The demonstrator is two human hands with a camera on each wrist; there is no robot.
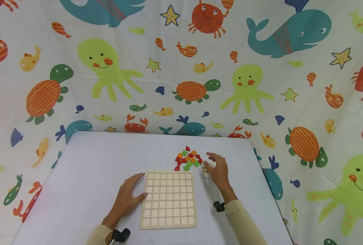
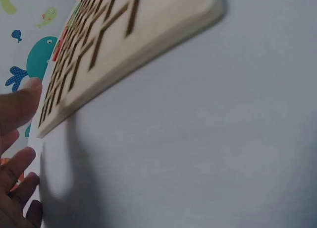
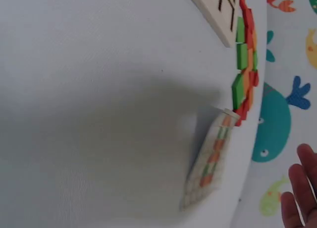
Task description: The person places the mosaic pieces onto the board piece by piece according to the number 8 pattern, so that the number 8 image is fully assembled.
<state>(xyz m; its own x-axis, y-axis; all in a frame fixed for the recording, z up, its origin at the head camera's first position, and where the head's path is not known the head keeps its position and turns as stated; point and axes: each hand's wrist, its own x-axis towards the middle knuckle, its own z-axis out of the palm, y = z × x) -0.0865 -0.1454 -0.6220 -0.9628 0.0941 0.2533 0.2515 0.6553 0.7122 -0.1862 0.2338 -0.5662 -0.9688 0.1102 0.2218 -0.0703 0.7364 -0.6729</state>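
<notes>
A pale wooden grid board (image 1: pixel 168 199) with square recesses lies on the white table. At its left edge is my left hand (image 1: pixel 127 195), fingers spread and thumb by the rim; in the left wrist view the thumb (image 2: pixel 22 106) shows beside the board's edge. Over a small card (image 1: pixel 206 172) hovers my right hand (image 1: pixel 219 170), its fingers loosely bent and apart. The card (image 3: pixel 210 161) carries a printed grid with orange and green squares; in the right wrist view the fingers (image 3: pixel 301 191) stand apart from it. In the head view, the hand partly covers it.
Beyond the board lies a loose cluster of small red, orange and green pieces (image 1: pixel 190 163), squares and rounded shapes. A curtain (image 1: pixel 181 68) printed with sea animals hangs behind the table (image 1: pixel 102 160) and along its sides.
</notes>
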